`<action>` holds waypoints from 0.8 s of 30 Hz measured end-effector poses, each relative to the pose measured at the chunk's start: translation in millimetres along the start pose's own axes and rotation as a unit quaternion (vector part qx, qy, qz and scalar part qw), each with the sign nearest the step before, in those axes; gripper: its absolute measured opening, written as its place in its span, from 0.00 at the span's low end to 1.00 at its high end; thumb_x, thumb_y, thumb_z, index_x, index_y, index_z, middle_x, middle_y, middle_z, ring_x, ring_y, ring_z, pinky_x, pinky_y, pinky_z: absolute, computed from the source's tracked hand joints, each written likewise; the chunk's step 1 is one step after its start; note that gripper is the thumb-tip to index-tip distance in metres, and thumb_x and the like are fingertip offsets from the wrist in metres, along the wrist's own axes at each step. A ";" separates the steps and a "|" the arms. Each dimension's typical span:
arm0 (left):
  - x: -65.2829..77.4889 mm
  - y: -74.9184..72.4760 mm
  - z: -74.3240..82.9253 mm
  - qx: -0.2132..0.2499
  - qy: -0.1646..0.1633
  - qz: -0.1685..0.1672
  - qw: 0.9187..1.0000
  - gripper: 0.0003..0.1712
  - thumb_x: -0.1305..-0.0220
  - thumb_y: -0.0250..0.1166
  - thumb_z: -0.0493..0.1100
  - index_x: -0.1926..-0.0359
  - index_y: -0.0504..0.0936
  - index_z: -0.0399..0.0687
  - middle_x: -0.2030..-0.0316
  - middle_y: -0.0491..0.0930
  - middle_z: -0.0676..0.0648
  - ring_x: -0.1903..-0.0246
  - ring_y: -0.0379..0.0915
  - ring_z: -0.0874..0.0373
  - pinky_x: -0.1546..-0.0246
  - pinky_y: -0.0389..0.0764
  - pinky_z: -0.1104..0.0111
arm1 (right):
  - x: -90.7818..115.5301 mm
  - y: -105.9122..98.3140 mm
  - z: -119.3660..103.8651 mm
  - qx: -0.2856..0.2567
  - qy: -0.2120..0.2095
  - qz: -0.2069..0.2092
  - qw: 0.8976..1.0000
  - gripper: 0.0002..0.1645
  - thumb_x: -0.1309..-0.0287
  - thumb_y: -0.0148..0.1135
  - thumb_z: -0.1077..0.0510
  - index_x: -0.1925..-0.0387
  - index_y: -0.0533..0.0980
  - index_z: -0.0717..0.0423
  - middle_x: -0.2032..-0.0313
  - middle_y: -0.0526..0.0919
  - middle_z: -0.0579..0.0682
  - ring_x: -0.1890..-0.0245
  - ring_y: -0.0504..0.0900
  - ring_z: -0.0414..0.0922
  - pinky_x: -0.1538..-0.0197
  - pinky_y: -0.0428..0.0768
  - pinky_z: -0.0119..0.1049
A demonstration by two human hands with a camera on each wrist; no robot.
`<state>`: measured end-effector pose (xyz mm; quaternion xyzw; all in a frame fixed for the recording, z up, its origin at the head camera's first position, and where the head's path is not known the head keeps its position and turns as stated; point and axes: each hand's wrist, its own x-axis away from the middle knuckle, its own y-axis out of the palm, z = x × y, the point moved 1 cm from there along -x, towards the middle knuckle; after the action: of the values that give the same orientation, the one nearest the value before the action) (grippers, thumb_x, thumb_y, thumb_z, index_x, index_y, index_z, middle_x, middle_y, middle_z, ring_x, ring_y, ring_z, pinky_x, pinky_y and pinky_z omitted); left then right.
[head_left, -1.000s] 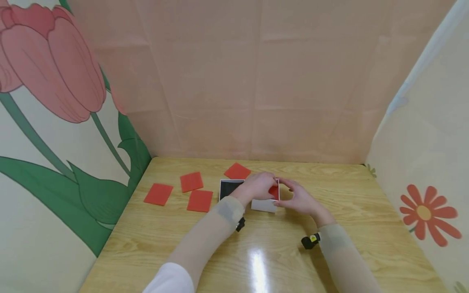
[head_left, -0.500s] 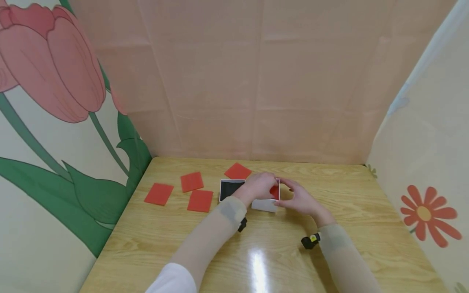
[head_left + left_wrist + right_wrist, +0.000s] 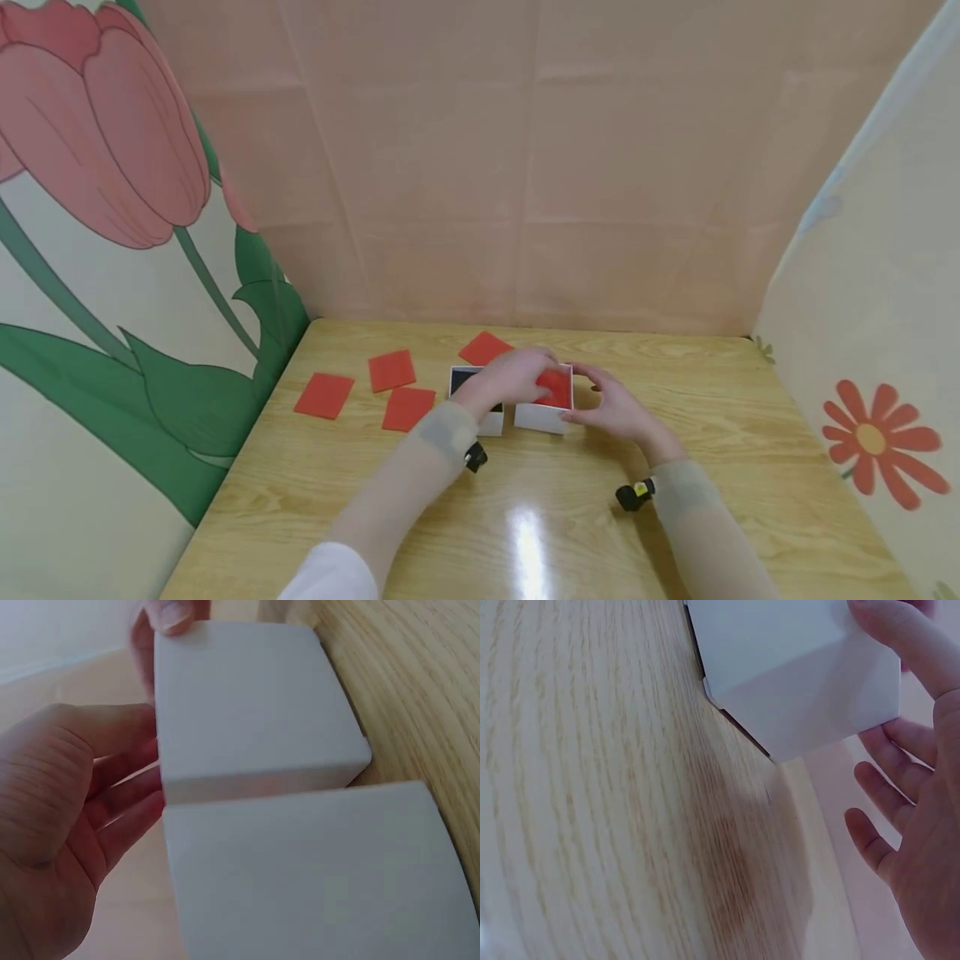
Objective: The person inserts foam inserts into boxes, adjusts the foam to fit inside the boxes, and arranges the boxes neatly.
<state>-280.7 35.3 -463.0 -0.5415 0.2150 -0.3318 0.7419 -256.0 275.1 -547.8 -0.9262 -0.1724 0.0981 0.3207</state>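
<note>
Two white open-topped boxes stand side by side. The right box (image 3: pixel 538 419) has a flat red piece (image 3: pixel 557 388) inside it. Something black (image 3: pixel 463 382) shows in the left box (image 3: pixel 491 425), which my left forearm partly covers. Above the inner sides of both boxes hovers my left hand (image 3: pixel 516 377), fingers loose and nothing visible in them. Its fingertips (image 3: pixel 146 776) are near the box rims in the left wrist view. My right hand (image 3: pixel 613 408) grips the right box by its right side, thumb (image 3: pixel 889 626) at the front corner, fingers behind.
Several red square sheets lie on the wooden table (image 3: pixel 570 517): one at the far left (image 3: pixel 324 395), one (image 3: pixel 392 371) and another (image 3: pixel 408 408) nearer the boxes, one (image 3: pixel 484 347) behind the left box. A peach backdrop (image 3: pixel 480 167) rises behind the table.
My left hand has drawn up and left out of the right box, its fingers loosening and uncovering the red piece there. My right hand keeps its grip on the box.
</note>
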 end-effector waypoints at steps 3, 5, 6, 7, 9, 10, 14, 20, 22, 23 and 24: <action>11.4 -4.1 -7.1 0.018 -0.005 0.012 1.000 0.28 0.27 0.73 0.48 0.29 0.82 0.59 0.31 0.76 0.53 0.37 0.76 0.57 0.41 0.82 0.66 | 0.9 0.9 0.7 0.001 0.011 0.003 1.000 0.62 0.49 0.83 0.33 0.19 0.63 0.44 0.23 0.68 0.53 0.27 0.66 0.64 0.30 0.69 0.69; 19.7 -5.9 -12.7 0.033 -0.010 0.021 0.999 0.28 0.28 0.73 0.49 0.29 0.83 0.57 0.30 0.76 0.53 0.33 0.74 0.56 0.37 0.80 0.63 | 1.6 1.7 0.7 0.001 0.013 0.003 1.000 0.63 0.49 0.83 0.33 0.19 0.62 0.46 0.23 0.68 0.53 0.27 0.67 0.64 0.31 0.70 0.69; 23.6 -6.2 -15.9 0.039 -0.010 0.027 0.999 0.28 0.28 0.73 0.49 0.30 0.83 0.56 0.30 0.76 0.52 0.32 0.73 0.55 0.35 0.79 0.61 | 1.9 2.1 0.6 0.000 0.014 0.003 1.000 0.63 0.49 0.84 0.34 0.19 0.62 0.47 0.23 0.68 0.53 0.27 0.67 0.64 0.31 0.70 0.69; 27.5 -6.6 -19.0 0.043 -0.008 0.033 0.999 0.27 0.28 0.73 0.49 0.30 0.83 0.55 0.30 0.77 0.52 0.31 0.73 0.54 0.33 0.77 0.60 | 2.3 2.4 0.5 0.000 0.012 0.002 1.000 0.64 0.49 0.84 0.34 0.19 0.62 0.48 0.24 0.68 0.54 0.27 0.67 0.64 0.31 0.70 0.69; 35.6 -8.5 -24.9 0.052 -0.004 0.048 0.997 0.28 0.28 0.73 0.50 0.30 0.83 0.54 0.30 0.77 0.51 0.30 0.72 0.53 0.31 0.76 0.60 | 2.7 2.8 0.7 0.002 0.009 0.001 1.000 0.64 0.49 0.84 0.35 0.19 0.62 0.50 0.24 0.68 0.55 0.27 0.67 0.63 0.30 0.69 0.68; 40.1 -9.8 -27.7 0.057 -0.001 0.057 0.997 0.28 0.28 0.73 0.50 0.30 0.83 0.54 0.30 0.77 0.51 0.30 0.72 0.53 0.31 0.75 0.59 | 2.8 2.9 0.4 0.002 0.006 0.001 1.000 0.64 0.49 0.84 0.35 0.18 0.61 0.50 0.24 0.69 0.55 0.26 0.66 0.63 0.29 0.69 0.67; 60.1 -14.6 -42.9 0.080 0.010 0.096 0.992 0.28 0.26 0.72 0.49 0.29 0.81 0.51 0.31 0.77 0.48 0.32 0.72 0.51 0.31 0.75 0.57 | 1.2 3.7 -1.8 0.002 -0.001 0.000 1.000 0.66 0.49 0.84 0.36 0.16 0.58 0.46 0.25 0.70 0.53 0.26 0.67 0.60 0.28 0.69 0.64; 100.3 -13.2 -68.9 0.135 -0.027 0.142 0.980 0.30 0.27 0.72 0.47 0.26 0.79 0.53 0.29 0.75 0.45 0.31 0.71 0.46 0.31 0.75 0.48 | 3.1 4.8 -5.9 -0.003 0.010 -0.008 1.000 0.64 0.49 0.84 0.35 0.17 0.60 0.42 0.25 0.69 0.52 0.26 0.67 0.60 0.28 0.69 0.65; 114.3 -9.4 -79.8 0.147 -0.046 0.153 0.976 0.31 0.28 0.73 0.49 0.26 0.79 0.54 0.27 0.73 0.44 0.29 0.69 0.44 0.30 0.73 0.45 | 3.5 5.3 -5.5 -0.005 0.019 -0.008 1.000 0.64 0.50 0.84 0.34 0.17 0.61 0.40 0.24 0.68 0.51 0.26 0.66 0.60 0.28 0.68 0.65; 121.0 -7.0 -86.0 0.149 -0.050 0.157 0.975 0.32 0.28 0.74 0.49 0.26 0.79 0.54 0.27 0.73 0.43 0.27 0.68 0.43 0.29 0.71 0.44 | 3.5 5.6 -5.1 -0.006 0.021 -0.009 1.000 0.64 0.50 0.84 0.33 0.17 0.61 0.40 0.24 0.68 0.51 0.26 0.66 0.60 0.27 0.68 0.66; 127.1 -3.8 -92.3 0.148 -0.055 0.159 0.975 0.32 0.28 0.74 0.50 0.26 0.79 0.53 0.26 0.73 0.43 0.27 0.68 0.42 0.29 0.71 0.44 | 3.3 5.6 -4.6 -0.008 0.023 -0.009 1.000 0.64 0.50 0.84 0.33 0.17 0.61 0.40 0.24 0.68 0.51 0.26 0.66 0.59 0.27 0.68 0.65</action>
<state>-257.0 -118.6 -483.9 -0.4025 0.2058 -0.2075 0.8675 -250.2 269.7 -548.1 -0.9292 -0.1739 0.0726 0.3179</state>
